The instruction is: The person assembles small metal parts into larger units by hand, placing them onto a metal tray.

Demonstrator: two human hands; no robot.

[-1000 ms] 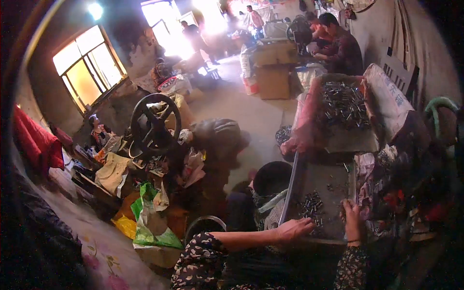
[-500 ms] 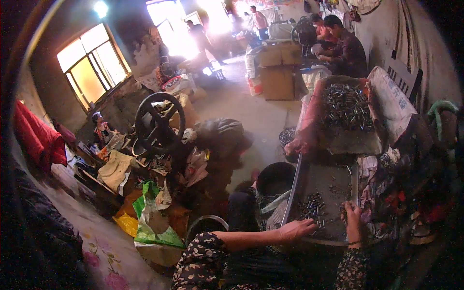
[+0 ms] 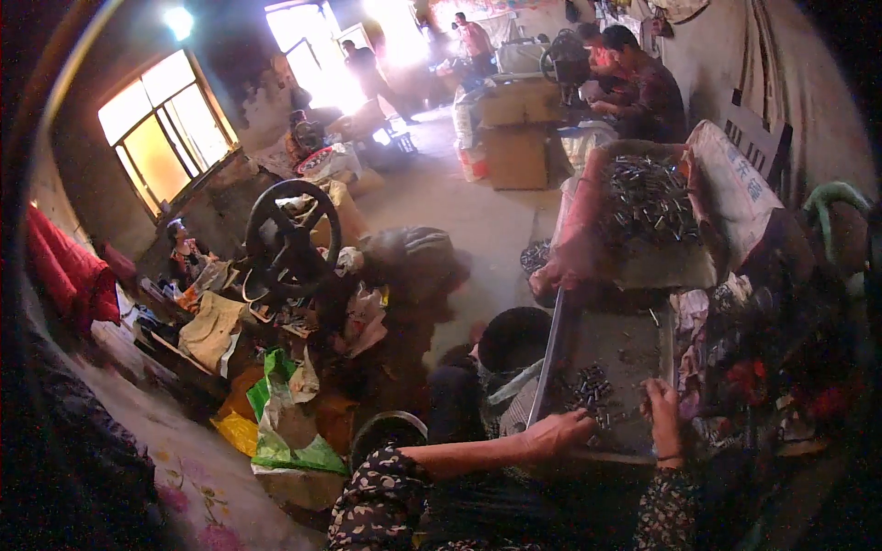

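Observation:
A shallow dark tray with a pale metal edge lies in front of me at the right. On it is a loose heap of small shiny metal cylinders, with a few more scattered nearby. My left hand reaches across to the near side of this heap, its fingertips pinched together beside the pieces. To its right, my right hand is raised over the tray's right side with fingers curled in. Whatever either hand pinches is too small or hidden to make out.
Beyond the tray, a cloth-lined bin holds many more metal cylinders. A black bucket stands left of the tray. Farther left are a black handwheel and sacks. Co-workers sit at the back right near a cardboard box.
The whole view has shifted slightly, moving the scene a little to the left. Both hands stay near the same spots over the tray, with only small finger movements.

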